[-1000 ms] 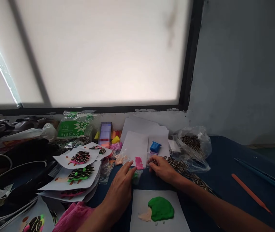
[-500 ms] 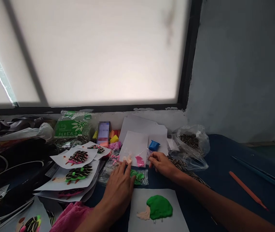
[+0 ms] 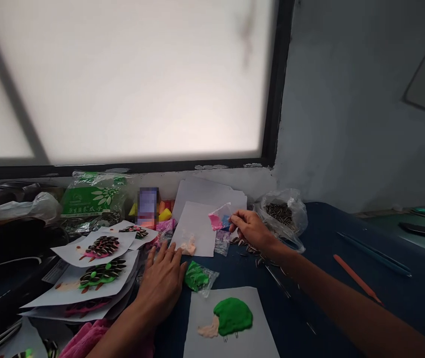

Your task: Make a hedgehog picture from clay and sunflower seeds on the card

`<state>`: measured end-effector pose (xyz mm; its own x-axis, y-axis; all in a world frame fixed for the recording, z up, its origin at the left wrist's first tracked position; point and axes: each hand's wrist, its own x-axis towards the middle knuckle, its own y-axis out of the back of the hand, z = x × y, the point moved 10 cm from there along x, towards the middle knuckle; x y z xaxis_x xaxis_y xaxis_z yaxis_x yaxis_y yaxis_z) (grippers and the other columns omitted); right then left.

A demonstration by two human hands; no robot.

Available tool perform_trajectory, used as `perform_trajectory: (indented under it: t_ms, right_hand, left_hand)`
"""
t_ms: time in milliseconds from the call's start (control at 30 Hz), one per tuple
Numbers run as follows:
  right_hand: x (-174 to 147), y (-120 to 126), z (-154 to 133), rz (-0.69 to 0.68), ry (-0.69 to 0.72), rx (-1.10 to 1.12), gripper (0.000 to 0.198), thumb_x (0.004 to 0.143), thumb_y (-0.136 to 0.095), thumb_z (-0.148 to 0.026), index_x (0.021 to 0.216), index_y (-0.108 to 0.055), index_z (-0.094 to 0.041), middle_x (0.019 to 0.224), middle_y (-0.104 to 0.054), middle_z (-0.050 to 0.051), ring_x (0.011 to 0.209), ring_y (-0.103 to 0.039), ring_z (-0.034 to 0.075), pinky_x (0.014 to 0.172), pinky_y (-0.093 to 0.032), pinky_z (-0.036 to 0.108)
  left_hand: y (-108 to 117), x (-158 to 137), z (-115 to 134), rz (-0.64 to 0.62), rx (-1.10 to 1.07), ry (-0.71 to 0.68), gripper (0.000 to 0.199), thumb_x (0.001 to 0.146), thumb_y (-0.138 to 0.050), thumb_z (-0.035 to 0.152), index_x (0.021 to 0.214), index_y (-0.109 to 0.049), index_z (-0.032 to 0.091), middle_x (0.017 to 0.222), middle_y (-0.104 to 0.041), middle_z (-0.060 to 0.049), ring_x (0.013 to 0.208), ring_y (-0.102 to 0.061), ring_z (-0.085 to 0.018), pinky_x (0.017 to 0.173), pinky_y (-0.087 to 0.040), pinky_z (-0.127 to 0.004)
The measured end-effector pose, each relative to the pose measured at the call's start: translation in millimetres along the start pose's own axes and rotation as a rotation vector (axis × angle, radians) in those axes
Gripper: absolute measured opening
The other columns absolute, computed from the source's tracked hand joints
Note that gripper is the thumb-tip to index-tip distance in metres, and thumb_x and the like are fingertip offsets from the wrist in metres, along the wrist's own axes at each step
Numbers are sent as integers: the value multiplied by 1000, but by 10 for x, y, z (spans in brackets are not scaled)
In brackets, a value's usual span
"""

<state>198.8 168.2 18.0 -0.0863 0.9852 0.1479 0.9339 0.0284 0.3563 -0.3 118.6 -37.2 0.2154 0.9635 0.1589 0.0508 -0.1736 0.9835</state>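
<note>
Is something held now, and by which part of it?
The right hand pinches a clear packet with pink clay by its right edge; the left hand holds nothing visible.

Bright backlit window (image 3: 153, 84), dim wall (image 3: 347, 109)

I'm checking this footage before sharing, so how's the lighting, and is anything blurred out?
Head view: the window glows bright, the wall at right is dim; head view again: an upright object is pixelated, while the green clay shape looks distinct.
</note>
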Motion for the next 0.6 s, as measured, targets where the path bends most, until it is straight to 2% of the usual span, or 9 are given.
perform_trajectory:
  t_ms: [100,200,300,400,433,500,600]
  right_hand:
    - [9,-32,57,-28,-24,-16,17,90,-45,-18,78,-57,-16,69,-63,0,45,-44,7,44,-36,17]
    - [10,-121,121,-73,-54,-36,17,91,-42,-15,81,-57,-15,70,-65,1,45,-45,6,43,-35,16]
    - [-12,-228,154,-157,-79,-70,20,93,-40,-15,93,-59,-13,82,-69,5,47,-49,6,41,-35,15]
    - [-40,-313,195,-240,-90,-144,24,93,-41,-16,110,-58,-13,94,-72,7,52,-56,7,43,-39,16]
    - [-43,-320,216,-250,-89,-181,27,93,-41,-16,116,-57,-13,94,-72,7,52,-58,8,44,-41,17]
    - [-35,-300,266,-240,-77,-276,33,93,-41,-15,123,-54,-12,91,-73,7,54,-60,10,48,-44,19]
    - [-11,-232,304,-186,-18,-451,33,90,-45,-14,118,-60,-10,93,-73,11,72,-66,18,66,-49,26]
  left_hand:
    - [-48,-8,97,24,-88,-67,46,99,-32,30,136,-54,15,144,-50,-16,139,-37,-32,114,-24,-56]
    - [-78,-1,90,48,-137,-66,46,98,-32,31,134,-57,14,143,-51,-18,136,-42,-33,113,-25,-57]
    - [-4,9,90,117,-164,-51,47,98,-32,31,134,-56,11,146,-48,-18,137,-40,-34,113,-26,-57]
    - [121,-10,223,200,-220,-109,48,99,-33,35,137,-51,12,149,-44,-17,138,-39,-33,113,-28,-55]
    - [125,-20,287,193,-240,-139,49,98,-36,37,139,-49,13,150,-43,-16,138,-39,-33,112,-30,-54]
    - [45,-39,430,103,-266,-214,50,96,-41,41,139,-50,17,151,-42,-14,138,-39,-34,110,-33,-54]
    - [-80,-70,521,-4,-261,-254,48,96,-42,43,138,-54,23,151,-42,-12,138,-38,-35,109,-33,-56]
